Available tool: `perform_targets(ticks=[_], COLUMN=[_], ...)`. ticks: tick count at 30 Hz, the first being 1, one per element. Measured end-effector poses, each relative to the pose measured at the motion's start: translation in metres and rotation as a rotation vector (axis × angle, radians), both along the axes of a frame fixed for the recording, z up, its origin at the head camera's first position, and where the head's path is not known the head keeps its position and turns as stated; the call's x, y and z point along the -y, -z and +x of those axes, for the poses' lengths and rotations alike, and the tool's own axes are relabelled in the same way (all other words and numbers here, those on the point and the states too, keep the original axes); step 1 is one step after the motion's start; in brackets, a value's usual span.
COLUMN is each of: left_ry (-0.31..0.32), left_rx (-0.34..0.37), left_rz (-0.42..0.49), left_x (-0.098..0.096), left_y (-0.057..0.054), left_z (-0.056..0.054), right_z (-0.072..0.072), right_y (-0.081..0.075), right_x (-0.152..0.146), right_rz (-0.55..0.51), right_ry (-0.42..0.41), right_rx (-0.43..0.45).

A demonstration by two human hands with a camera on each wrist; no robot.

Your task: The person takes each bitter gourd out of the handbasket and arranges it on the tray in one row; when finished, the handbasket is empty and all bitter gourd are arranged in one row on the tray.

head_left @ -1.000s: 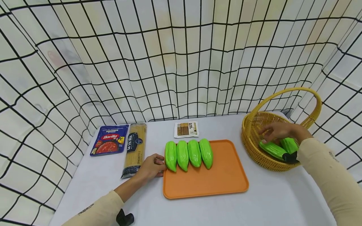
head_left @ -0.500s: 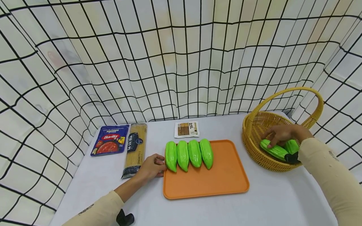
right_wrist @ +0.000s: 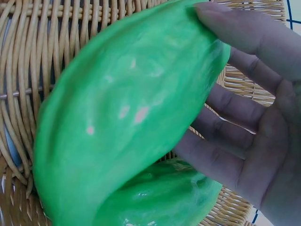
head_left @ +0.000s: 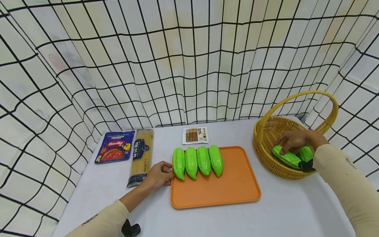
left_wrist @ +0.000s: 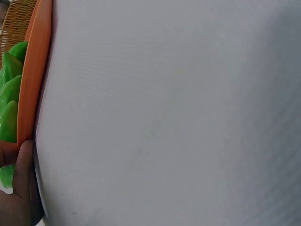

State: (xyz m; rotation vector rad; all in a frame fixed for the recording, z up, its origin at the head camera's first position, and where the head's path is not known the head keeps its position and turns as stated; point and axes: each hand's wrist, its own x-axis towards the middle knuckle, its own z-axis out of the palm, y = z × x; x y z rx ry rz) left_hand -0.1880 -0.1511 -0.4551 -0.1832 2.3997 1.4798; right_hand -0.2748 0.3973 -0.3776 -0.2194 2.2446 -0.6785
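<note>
My left hand pinches the left rim of the orange tray; in the left wrist view, thumb and finger close on that rim. Several bright green, ridged, gourd-like vegetables lie side by side along the back left of the tray, pointed ends toward me. At the right, my right hand reaches into the wicker basket and grips a green gourd, thumb on its upper side and fingers along its far side. A second green gourd lies below it in the basket.
A blue Barilla pouch and a spaghetti pack lie at the left. Behind the tray is a small white and brown packet. The basket's tall handle arches over my right hand. Black netting over white cloth surrounds the table.
My right hand has lowered onto the nearer gourd in the basket and taken hold of it. The left hand and the tray have stayed in place.
</note>
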Motion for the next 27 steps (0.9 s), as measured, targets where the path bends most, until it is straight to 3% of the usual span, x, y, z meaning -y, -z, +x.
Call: perform_targets(ticks=[27], left_ry=[0.006], left_rx=[0.003], left_rz=[0.006], left_x=[0.000], left_y=[-0.001], left_z=[0.001], right_z=[0.004], right_y=[-0.010], right_x=[0.010], right_rz=[-0.103], right_ry=[0.048], right_rx=[-0.033])
